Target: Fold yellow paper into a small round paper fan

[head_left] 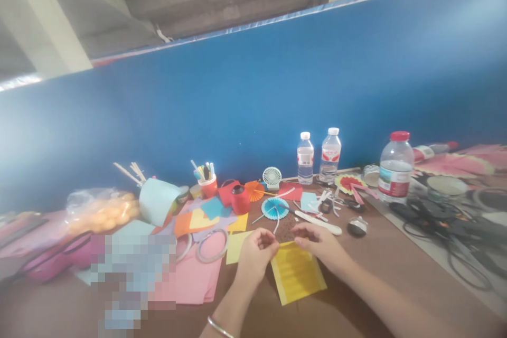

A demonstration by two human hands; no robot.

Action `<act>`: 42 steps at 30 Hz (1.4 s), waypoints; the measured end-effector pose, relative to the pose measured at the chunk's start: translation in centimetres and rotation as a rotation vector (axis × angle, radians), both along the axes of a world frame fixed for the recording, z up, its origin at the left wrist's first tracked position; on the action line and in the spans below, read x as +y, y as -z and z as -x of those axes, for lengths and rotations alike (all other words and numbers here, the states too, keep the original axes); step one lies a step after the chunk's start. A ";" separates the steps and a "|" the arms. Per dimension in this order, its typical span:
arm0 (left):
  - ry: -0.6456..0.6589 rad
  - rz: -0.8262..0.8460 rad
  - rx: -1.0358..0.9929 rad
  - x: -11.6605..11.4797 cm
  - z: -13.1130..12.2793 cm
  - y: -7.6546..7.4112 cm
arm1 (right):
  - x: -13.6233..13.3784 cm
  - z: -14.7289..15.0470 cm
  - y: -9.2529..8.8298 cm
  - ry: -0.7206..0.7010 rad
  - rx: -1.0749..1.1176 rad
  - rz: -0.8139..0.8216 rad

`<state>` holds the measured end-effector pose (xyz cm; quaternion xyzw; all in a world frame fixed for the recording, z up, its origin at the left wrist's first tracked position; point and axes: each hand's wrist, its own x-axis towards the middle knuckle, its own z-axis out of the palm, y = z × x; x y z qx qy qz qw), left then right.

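Note:
A yellow sheet of paper (299, 273) with paler strips along its edges lies in front of me, slightly turned on the brown table. My left hand (259, 251) has its thumb and fingers pinched at the sheet's far left corner. At the far right corner, my right hand (312, 240) curls its fingers in a pinch on the same far edge. A blue folded paper rosette (274, 208) lies just beyond my hands, with a white-handled tool (319, 222) to its right. Pale yellow paper (236, 247) sits left of my left hand.
Pink sheets (198, 280) and clear tape rings (213, 246) lie left. Behind stand a red cup of pens (208, 186), a small fan (272, 177), water bottles (304, 161) and a larger red-capped bottle (395, 169). Black cables (443, 232) lie right. A blue partition (237, 100) closes the back.

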<state>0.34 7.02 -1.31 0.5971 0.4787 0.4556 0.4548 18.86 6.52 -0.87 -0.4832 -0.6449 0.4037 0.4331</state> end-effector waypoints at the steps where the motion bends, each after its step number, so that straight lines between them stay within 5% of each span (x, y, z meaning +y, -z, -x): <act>1: 0.010 -0.012 0.013 -0.1 -0.2 -0.1 | -0.1 0.2 0.0 0.007 -0.017 0.007; 11: 0.030 -0.049 0.238 -0.9 -0.6 -1.0 | -0.4 1.3 0.1 0.067 0.072 0.146; 19: -0.035 0.034 0.147 0.2 0.5 0.2 | 0.2 0.1 0.5 0.095 0.186 0.161; 36: 0.125 0.301 -0.187 -0.5 1.0 -0.9 | 0.2 -0.7 0.1 -0.004 0.222 0.224; 42: 0.084 0.046 0.003 -0.5 0.9 -1.4 | 0.4 -0.9 0.1 -0.030 0.129 0.085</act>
